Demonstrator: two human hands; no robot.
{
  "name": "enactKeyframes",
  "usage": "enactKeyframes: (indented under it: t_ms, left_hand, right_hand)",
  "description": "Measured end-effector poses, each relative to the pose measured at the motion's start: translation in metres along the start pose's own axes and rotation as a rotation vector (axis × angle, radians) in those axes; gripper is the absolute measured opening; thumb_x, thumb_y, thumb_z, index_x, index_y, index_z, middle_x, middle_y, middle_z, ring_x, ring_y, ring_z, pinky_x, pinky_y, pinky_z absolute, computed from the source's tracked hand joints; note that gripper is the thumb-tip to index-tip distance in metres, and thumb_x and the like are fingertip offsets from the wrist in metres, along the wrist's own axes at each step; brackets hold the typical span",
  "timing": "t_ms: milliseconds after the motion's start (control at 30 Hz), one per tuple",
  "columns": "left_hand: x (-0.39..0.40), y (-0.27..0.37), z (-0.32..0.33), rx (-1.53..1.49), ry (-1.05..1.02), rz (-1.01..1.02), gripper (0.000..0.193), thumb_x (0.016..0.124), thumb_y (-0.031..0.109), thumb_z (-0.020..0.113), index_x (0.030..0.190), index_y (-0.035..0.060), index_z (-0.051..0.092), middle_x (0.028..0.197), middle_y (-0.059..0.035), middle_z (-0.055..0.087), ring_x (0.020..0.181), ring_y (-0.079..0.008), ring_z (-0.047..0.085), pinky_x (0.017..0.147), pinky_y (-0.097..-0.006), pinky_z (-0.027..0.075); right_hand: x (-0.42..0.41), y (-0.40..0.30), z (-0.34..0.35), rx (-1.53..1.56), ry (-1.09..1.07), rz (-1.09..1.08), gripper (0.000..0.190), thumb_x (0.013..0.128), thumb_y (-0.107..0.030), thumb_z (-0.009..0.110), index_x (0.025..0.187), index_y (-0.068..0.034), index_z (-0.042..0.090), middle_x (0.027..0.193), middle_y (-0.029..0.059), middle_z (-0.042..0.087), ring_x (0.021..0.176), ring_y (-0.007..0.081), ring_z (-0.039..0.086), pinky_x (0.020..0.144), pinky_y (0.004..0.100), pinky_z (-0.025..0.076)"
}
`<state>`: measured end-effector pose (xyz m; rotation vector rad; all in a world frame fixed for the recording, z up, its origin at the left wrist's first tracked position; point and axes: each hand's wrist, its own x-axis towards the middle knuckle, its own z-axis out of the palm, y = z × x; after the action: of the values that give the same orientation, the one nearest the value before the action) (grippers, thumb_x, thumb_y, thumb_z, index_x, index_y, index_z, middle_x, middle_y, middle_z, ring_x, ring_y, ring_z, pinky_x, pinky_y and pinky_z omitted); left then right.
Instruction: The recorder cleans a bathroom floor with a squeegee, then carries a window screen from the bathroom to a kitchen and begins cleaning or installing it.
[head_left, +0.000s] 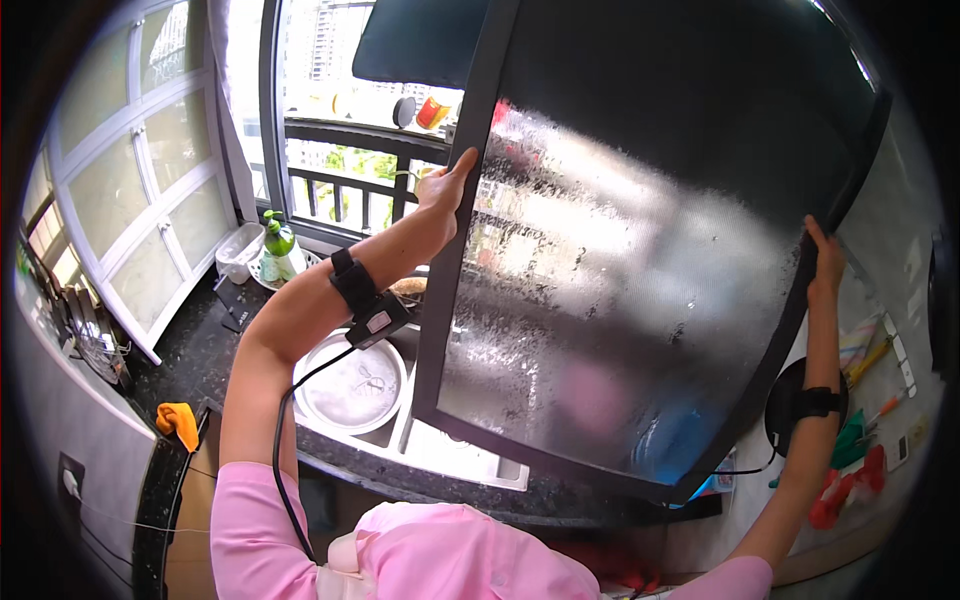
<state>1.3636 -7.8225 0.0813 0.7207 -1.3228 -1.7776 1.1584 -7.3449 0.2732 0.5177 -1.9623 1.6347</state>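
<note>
Before me, tilted over the sink, is a large dark-framed window screen (585, 285). Its lower mesh looks wet and shines with a water film, while the upper part appears dark. My left hand (446, 191) grips the left side of the frame, thumb laid along the frame. On the opposite edge, my right hand (825, 259) holds the frame, its fingers partly hidden behind it. Below the screen, the steel sink (480, 465) is partly covered by it. A round white basin (352, 382) with water stands in the sink's left bowl.
An open window with a dark railing (352, 195) lies behind. A green pump bottle (279, 240) and a clear plastic container (238, 251) stand on the black counter (202, 345). An orange cloth (178, 426) lies at the counter's edge. Utensils and a dark pan (780, 405) hang at right.
</note>
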Motion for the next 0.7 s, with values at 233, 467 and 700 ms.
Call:
enactKeyframes:
  t_ms: [233, 467, 700]
  left_hand:
    - [0.017, 0.017, 0.070, -0.231, -0.166, 0.125, 0.056, 0.072, 0.048, 0.073, 0.100, 0.0003, 0.062, 0.083, -0.0013, 0.057, 0.081, -0.0097, 0.048, 0.078, -0.0275, 0.037]
    - [0.051, 0.055, 0.108, -0.268, -0.263, 0.367, 0.061, 0.074, 0.049, 0.070, 0.106, -0.0015, 0.058, 0.086, -0.0034, 0.056, 0.085, -0.0111, 0.047, 0.083, -0.0314, 0.035]
    - [0.072, 0.075, 0.108, -0.386, -0.413, 0.422, 0.040, 0.083, 0.037, 0.066, 0.096, 0.0001, 0.059, 0.084, -0.0042, 0.060, 0.076, -0.0129, 0.057, 0.067, -0.0277, 0.045]
  right_hand:
    - [0.023, -0.023, -0.048, 0.043, 0.158, -0.138, 0.061, 0.070, -0.032, 0.076, 0.116, 0.003, 0.056, 0.121, 0.0115, 0.053, 0.114, 0.0232, 0.048, 0.101, 0.0344, 0.033]
    - [0.013, -0.024, -0.063, 0.195, 0.261, -0.222, 0.055, 0.073, -0.026, 0.075, 0.114, 0.004, 0.055, 0.117, 0.0117, 0.054, 0.107, 0.0219, 0.052, 0.094, 0.0329, 0.042]
    - [-0.010, 0.019, -0.056, -0.101, 0.264, -0.548, 0.044, 0.079, -0.022, 0.071, 0.111, 0.004, 0.057, 0.114, 0.0101, 0.056, 0.101, 0.0181, 0.056, 0.086, 0.0280, 0.046]
